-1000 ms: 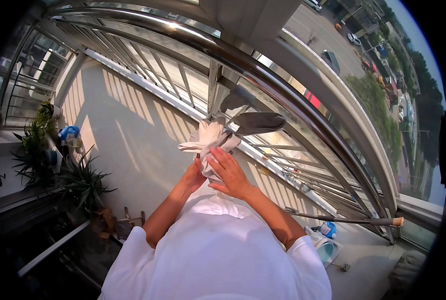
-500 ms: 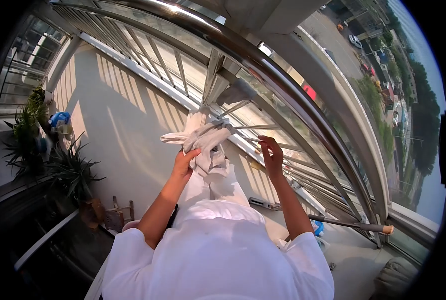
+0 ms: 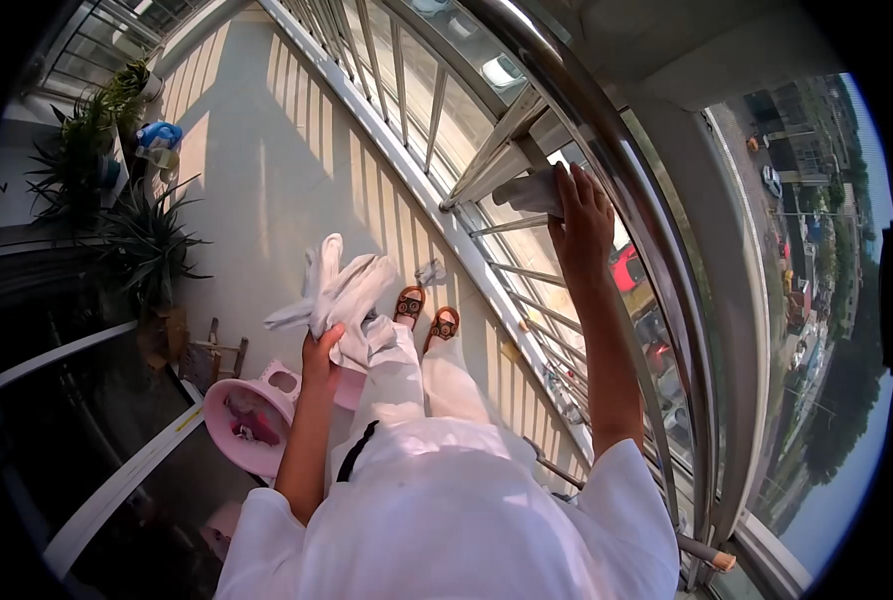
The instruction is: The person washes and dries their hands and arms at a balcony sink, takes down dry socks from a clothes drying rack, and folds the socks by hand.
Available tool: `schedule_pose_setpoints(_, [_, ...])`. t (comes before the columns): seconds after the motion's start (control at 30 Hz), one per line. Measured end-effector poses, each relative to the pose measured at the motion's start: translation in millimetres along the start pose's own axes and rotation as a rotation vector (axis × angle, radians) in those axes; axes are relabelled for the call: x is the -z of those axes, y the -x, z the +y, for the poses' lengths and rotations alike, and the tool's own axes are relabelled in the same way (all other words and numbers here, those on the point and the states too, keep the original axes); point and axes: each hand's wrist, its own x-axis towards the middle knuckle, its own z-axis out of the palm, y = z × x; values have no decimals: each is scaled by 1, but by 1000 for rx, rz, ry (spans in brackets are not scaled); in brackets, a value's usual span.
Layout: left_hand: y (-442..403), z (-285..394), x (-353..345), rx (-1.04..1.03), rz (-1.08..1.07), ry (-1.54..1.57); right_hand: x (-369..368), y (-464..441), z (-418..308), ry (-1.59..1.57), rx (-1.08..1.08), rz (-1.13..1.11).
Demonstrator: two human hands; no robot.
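Note:
A loose bunch of pale white and grey socks (image 3: 352,290) hangs over my left hand (image 3: 323,352), whose fingers are closed on its lower part. My right hand (image 3: 585,215) reaches up to the railing, its fingers bent over a grey sock (image 3: 534,190) draped on a bar below the handrail. Part of that sock is hidden behind the fingers. On the floor in front of my sandals (image 3: 409,303) lies a small crumpled grey cloth (image 3: 430,272).
The shiny metal handrail (image 3: 607,150) and its bars run along my right side. A pink basin (image 3: 237,440) with something inside stands at my lower left, near a small wooden stool (image 3: 222,355). Potted plants (image 3: 152,245) line the left wall. A pole (image 3: 707,552) sticks out at lower right.
My right hand has risen from beside the railing to the grey sock on it. My left hand has moved left and down with the bunch. The view has turned, showing the sandals and pink basin.

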Motion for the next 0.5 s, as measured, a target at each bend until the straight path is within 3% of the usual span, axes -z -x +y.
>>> schedule_pose_setpoints(0.2, [22,-39,37,-5,261,169,2,22,-8,-319,286,210])
schedule_pose_setpoints(0.27, [20,-53,54,-4,315,208,-14,46,-43,-582,462,75])
schedule_pose_setpoints(0.33, [10,-65,67,2,356,233,-69,74,-64,-734,489,-268])
schedule_pose_setpoints(0.37, [6,-71,75,6,374,238,-104,91,-70,-774,413,-428])
schedule_pose_setpoints(0.4, [-6,-79,82,5,384,243,-154,116,-65,-927,172,-590])
schedule_pose_setpoints(0.5, [-39,-111,105,33,407,261,-296,165,-43,-730,-48,-814])
